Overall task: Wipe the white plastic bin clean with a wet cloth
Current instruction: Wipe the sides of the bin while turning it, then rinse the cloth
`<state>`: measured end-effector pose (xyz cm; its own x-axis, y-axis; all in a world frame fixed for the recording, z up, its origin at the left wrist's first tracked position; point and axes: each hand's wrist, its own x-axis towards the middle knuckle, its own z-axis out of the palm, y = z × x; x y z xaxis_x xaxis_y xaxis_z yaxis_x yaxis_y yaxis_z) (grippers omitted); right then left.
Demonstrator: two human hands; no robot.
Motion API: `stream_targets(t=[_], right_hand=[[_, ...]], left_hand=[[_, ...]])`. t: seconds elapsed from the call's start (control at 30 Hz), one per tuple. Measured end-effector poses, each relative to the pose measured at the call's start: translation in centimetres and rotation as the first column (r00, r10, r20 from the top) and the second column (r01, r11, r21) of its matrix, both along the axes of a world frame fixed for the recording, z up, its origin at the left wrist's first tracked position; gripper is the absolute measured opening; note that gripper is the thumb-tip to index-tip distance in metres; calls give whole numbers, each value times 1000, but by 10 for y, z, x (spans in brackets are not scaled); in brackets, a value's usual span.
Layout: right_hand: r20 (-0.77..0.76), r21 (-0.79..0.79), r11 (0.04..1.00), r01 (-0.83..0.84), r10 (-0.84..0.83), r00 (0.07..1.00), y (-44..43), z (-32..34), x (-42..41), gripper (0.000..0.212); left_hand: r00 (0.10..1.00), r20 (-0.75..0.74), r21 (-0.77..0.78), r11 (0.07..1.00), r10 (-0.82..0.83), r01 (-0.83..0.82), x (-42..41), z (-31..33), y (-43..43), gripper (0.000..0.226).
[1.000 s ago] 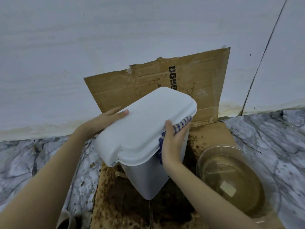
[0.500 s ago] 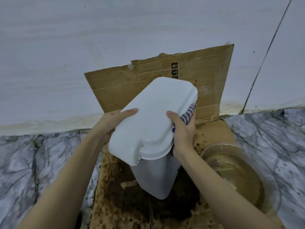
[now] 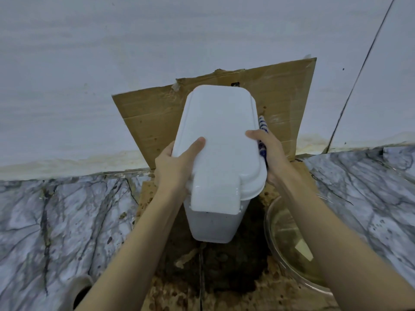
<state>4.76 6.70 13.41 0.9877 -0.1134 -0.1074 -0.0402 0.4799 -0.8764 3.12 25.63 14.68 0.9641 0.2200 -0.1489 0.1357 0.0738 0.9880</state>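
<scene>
While the bin (image 3: 219, 153) stands lidded on the stained cardboard (image 3: 285, 104), long axis pointing away, the left hand (image 3: 177, 167) clasps its left edge and the right hand (image 3: 269, 153) pins the cloth (image 3: 262, 129) against its right side, beside the bowl (image 3: 289, 245).

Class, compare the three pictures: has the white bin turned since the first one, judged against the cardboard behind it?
Yes. The white bin has turned: its lid's far end now points straight at the cardboard, no longer slanting right.
</scene>
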Motion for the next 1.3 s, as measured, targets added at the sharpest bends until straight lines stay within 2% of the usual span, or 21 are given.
stream_targets(t=[0.1, 0.17, 0.27, 0.37, 0.4, 0.47, 0.5, 0.57, 0.6, 0.67, 0.7, 0.77, 0.83, 0.9, 0.97, 1.03, 1.1, 1.13, 1.23, 1.3], right_hand=[[-29, -21, 999, -42, 41, 999, -1, -5, 3, 25], [-57, -37, 998, -58, 56, 997, -1, -9, 3, 29], [-70, -62, 997, -52, 47, 996, 0, -12, 6, 48], [-50, -100, 993, -55, 50, 997, 11, -13, 2, 28], [-55, -102, 994, -45, 39, 998, 17, -13, -1, 29], [-63, -106, 994, 1, -8, 998, 27, -17, -11, 45], [-62, -117, 992, 36, -44, 997, 31, -19, -17, 48], [-58, -130, 983, 131, -139, 989, 38, -19, -34, 47], [-53, -117, 974, 192, -199, 979, 42, -19, -44, 46], [-3, -133, 936, 325, -328, 945, 55, -21, -68, 44], [41, -172, 911, 376, -374, 926, 64, -23, -80, 44], [133, -289, 859, 423, -402, 906, 82, -29, -100, 44], [234, -482, 775, 409, -336, 912, 92, -36, -109, 45], [314, -664, 626, 409, -262, 912, 94, -43, -112, 46], [378, -724, 535, 434, -218, 900, 91, -47, -115, 48], [422, -745, 504, 438, -153, 894, 91, -44, -121, 53], [427, -788, 475, 391, -34, 903, 94, -34, -123, 57], [402, -843, 415, 342, 62, 914, 95, -27, -122, 59], [273, -961, 134, 243, 293, 916, 90, -11, -110, 64], [254, -967, 107, 231, 369, 894, 80, -2, -100, 66]], left_hand=[[999, -19, 3, 999, 36, -36, -2, -10, -3, 42], [998, -43, -12, 999, 45, -46, -4, -18, -3, 44], [997, -63, -41, 998, 36, -39, -6, -24, -1, 41], [995, -74, 0, 998, 67, -67, -5, -30, 6, 54], [995, -63, 29, 997, 80, -78, -5, -32, 9, 63], [995, -42, 68, 994, 87, -84, -6, -34, 11, 79], [996, -35, 94, 992, 84, -80, -6, -34, 12, 77], [997, 2, 131, 988, 83, -83, -8, -29, 9, 51], [995, 9, 144, 984, 101, -101, -8, -29, 8, 50], [992, 10, 126, 984, 122, -123, -9, -31, 5, 76], [992, 9, 108, 986, 125, -125, -9, -33, 5, 82], [990, -5, 75, 987, 142, -141, -11, -32, 5, 79], [987, -31, 57, 986, 158, -156, -12, -29, 4, 62], [984, -37, 44, 984, 172, -170, -13, -29, 4, 41], [986, -47, 2, 987, 159, -159, -13, -30, 3, 53], [987, -60, -17, 988, 151, -152, -12, -32, 2, 73], [988, -76, -32, 990, 135, -138, -11, -32, 3, 71], [988, -88, -44, 990, 129, -133, -9, -33, 5, 62], [989, -133, -169, 982, 59, -82, -5, -36, 15, 43], [998, -59, -161, 987, 7, -16, -8, -44, 20, 49]])
